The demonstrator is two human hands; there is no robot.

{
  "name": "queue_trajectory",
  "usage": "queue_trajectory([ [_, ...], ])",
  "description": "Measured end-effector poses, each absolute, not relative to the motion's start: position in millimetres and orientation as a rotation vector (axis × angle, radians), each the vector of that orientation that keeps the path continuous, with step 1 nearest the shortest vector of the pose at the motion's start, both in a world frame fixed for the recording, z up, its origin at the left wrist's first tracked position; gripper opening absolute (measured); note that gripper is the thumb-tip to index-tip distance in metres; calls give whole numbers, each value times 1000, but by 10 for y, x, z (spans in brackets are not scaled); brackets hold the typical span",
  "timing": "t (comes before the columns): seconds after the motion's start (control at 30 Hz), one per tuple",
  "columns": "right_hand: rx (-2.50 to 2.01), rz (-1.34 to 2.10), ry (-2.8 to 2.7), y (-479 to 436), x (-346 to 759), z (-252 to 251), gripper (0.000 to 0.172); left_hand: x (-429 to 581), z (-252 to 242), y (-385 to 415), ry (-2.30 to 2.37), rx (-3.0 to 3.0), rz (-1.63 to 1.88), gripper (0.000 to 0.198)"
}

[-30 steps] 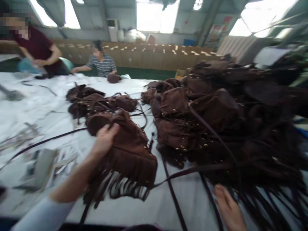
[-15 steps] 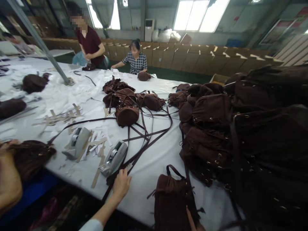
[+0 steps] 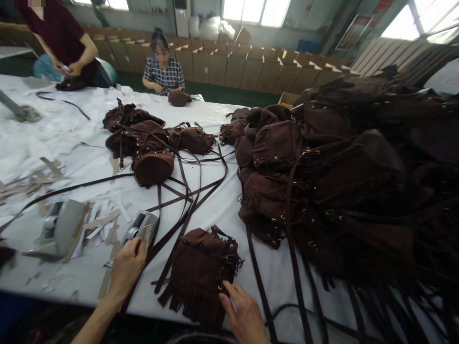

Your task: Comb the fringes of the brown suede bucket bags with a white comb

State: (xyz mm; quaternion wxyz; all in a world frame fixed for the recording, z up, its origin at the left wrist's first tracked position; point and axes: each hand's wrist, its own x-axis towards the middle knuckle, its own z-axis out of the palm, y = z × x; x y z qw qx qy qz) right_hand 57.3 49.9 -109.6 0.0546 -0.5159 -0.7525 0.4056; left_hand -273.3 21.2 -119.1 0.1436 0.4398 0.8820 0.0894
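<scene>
My left hand (image 3: 127, 267) is closed around a small pale comb-like piece (image 3: 146, 234), just in front of a grey tape dispenser (image 3: 134, 225). To its right, a dark brown fringed bag (image 3: 202, 260) lies on the white-covered table (image 3: 215, 205), its short handle toward the pile and its fringe spread toward the front edge. At the bag's right side rests my right hand (image 3: 245, 310), thumb and forefinger apart, the fingertips touching the bag near a metal eyelet.
A tall pile of brown bags (image 3: 330, 191) fills the right side, straps hanging forward. Further bags (image 3: 152, 167) with tangled straps lie mid-table. Another tape dispenser (image 3: 62, 229) and paper strips (image 3: 103, 220) are at left. Two people (image 3: 163, 71) work across the table.
The view has swung right and closer. My right hand has come further into view at the bag's side. The bag has shifted and its fringe now shows. The left hand keeps the pale piece.
</scene>
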Motion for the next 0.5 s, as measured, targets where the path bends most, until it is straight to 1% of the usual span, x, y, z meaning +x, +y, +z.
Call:
queue_trajectory([
  [0.03,-1484,1277,-2172,527,521,-1012,43,-2569,-1074,260,2481,1240,357,35],
  [0.1,-1301,1392,-2023,570,349,-907,52,-2120,-923,347,2033,1017,699,42],
  [0.13,-1231,1466,-1990,582,257,-891,54,-1893,-900,373,1814,911,788,44],
  [0.17,-1189,1533,-1974,589,184,-901,54,-1708,-916,378,1654,849,838,44],
  [0.2,-1186,1589,-1960,596,142,-934,52,-1588,-967,361,1589,804,896,45],
  [0.23,-1238,1624,-1934,608,141,-987,49,-1545,-1050,320,1590,763,930,45],
  [0.3,-1435,1610,-1850,671,249,-1129,48,-1666,-1277,187,1819,724,949,47],
  [0.37,-1601,1519,-1775,804,435,-1278,50,-1923,-1514,47,2156,717,845,49],
  [0.4,-1645,1483,-1753,891,523,-1344,51,-2038,-1614,3,2242,714,804,53],
  [0.47,-1668,1439,-1759,1073,638,-1444,53,-2165,-1756,8,2250,802,696,62],
  [0.5,-1671,1425,-1777,1151,661,-1478,54,-2175,-1798,58,2195,872,648,61],
])
